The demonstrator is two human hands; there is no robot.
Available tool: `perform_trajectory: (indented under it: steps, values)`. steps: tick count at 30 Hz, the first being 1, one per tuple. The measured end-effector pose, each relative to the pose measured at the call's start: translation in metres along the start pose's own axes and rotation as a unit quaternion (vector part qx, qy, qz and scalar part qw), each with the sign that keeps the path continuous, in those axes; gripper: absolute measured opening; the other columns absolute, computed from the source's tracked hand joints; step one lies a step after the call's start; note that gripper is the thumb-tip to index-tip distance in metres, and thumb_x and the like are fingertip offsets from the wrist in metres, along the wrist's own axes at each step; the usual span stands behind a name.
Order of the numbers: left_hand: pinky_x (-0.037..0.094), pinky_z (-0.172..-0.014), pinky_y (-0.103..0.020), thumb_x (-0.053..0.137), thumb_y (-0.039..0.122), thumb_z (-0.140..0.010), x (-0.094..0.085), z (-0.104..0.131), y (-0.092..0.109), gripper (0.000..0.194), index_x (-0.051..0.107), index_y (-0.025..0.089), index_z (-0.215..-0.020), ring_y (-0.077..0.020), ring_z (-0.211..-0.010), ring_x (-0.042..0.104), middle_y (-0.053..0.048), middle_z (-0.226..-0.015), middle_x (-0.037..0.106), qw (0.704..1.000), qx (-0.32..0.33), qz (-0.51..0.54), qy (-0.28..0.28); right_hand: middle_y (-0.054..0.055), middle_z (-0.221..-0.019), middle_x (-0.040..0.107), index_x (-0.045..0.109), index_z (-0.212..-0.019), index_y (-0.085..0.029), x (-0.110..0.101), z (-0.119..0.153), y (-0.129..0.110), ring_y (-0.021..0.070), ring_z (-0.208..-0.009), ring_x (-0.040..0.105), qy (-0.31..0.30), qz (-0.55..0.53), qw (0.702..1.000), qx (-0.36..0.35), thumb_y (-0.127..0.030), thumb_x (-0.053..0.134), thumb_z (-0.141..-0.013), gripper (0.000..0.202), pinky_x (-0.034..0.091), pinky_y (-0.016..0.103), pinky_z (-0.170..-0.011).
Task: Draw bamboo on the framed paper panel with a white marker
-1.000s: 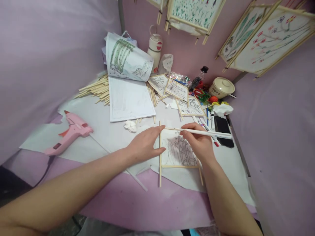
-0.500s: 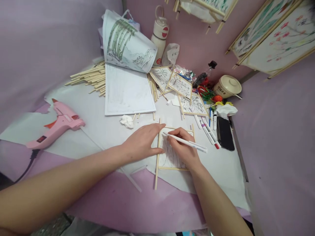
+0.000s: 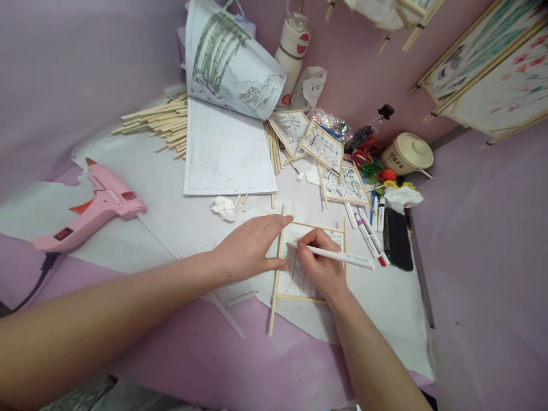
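Observation:
A small drawing in a wooden stick frame (image 3: pixel 295 285) lies on the paper-covered table, with dark trunk-like lines on its white sheet. My left hand (image 3: pixel 252 245) rests along the frame's left stick, thumb and fingers spread apart. Between the fingers and thumb of my right hand (image 3: pixel 322 264) is a white marker pen (image 3: pixel 351 260). Its tip points left and meets the upper left of the sheet. Part of the drawing is hidden beneath my right hand.
A pink glue gun (image 3: pixel 107 200) with a glue stick lies at left. Behind are a drawing pad (image 3: pixel 231 154), wooden sticks (image 3: pixel 162 125), a bottle (image 3: pixel 291 57) and finished framed drawings (image 3: pixel 345 182). Markers (image 3: pixel 370 237), a phone (image 3: pixel 398 240) and a lidded tub (image 3: pixel 406 154) stand at right.
My right hand and the marker have shifted slightly down the sheet, and the pen now lies flatter. My left hand stays on the frame. The camera view has tilted a little.

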State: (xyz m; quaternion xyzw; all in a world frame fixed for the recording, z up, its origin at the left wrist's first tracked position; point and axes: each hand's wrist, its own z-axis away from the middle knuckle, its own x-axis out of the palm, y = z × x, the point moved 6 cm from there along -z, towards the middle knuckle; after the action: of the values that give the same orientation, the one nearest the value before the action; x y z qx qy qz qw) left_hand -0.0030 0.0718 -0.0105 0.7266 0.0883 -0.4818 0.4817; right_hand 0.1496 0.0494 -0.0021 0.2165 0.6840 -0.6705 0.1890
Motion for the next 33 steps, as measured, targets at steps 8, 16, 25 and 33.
perform_trajectory:
  steps: [8, 16, 25, 33]
  values:
    - [0.038, -0.109, -0.042, 0.071, 0.051, -0.079, 0.001, 0.000, -0.001, 0.080, 0.035, 0.022, -0.144, -0.0291, -0.134, 0.046, -0.011, -0.147, 0.048, 1.000, -0.005, 0.005, -0.005, -0.003, -0.066, 0.061, 0.058, -0.076, -0.022, -0.013, -0.001, -0.002, 0.0126, -0.061, 0.053, -0.006, -0.021, 0.999, 0.024, -0.024, 0.058, -0.081, 0.005, 0.041, 0.025, -0.058]
    - [0.038, -0.111, -0.042, 0.073, 0.042, -0.080, -0.003, 0.002, -0.001, 0.076, 0.035, 0.021, -0.142, -0.0278, -0.135, 0.044, -0.012, -0.147, 0.046, 1.000, -0.002, 0.001, 0.026, 0.000, -0.075, 0.064, 0.065, -0.087, -0.021, -0.016, -0.027, -0.010, 0.0131, -0.065, 0.054, -0.116, -0.020, 0.993, -0.012, -0.028, 0.063, -0.081, 0.010, 0.040, 0.025, -0.058]
    - [0.039, -0.110, -0.046, 0.072, 0.040, -0.082, -0.004, 0.003, -0.002, 0.073, 0.034, 0.022, -0.141, -0.0287, -0.135, 0.045, -0.012, -0.145, 0.048, 0.999, -0.009, 0.002, 0.043, -0.001, -0.069, 0.063, 0.061, -0.075, -0.020, 0.000, -0.039, -0.002, 0.0131, -0.064, 0.054, -0.148, -0.030, 0.988, -0.024, -0.021, 0.058, -0.080, 0.005, 0.040, 0.025, -0.061]
    - [0.039, -0.110, -0.047, 0.072, 0.040, -0.082, -0.004, 0.003, -0.003, 0.074, 0.032, 0.022, -0.142, -0.0297, -0.134, 0.045, -0.013, -0.145, 0.048, 0.999, -0.012, 0.003, 0.036, 0.000, -0.073, 0.065, 0.066, -0.085, -0.021, 0.004, -0.042, 0.003, 0.0151, -0.069, 0.058, -0.164, -0.053, 0.985, -0.015, -0.024, 0.057, -0.082, 0.010, 0.044, 0.027, -0.064]
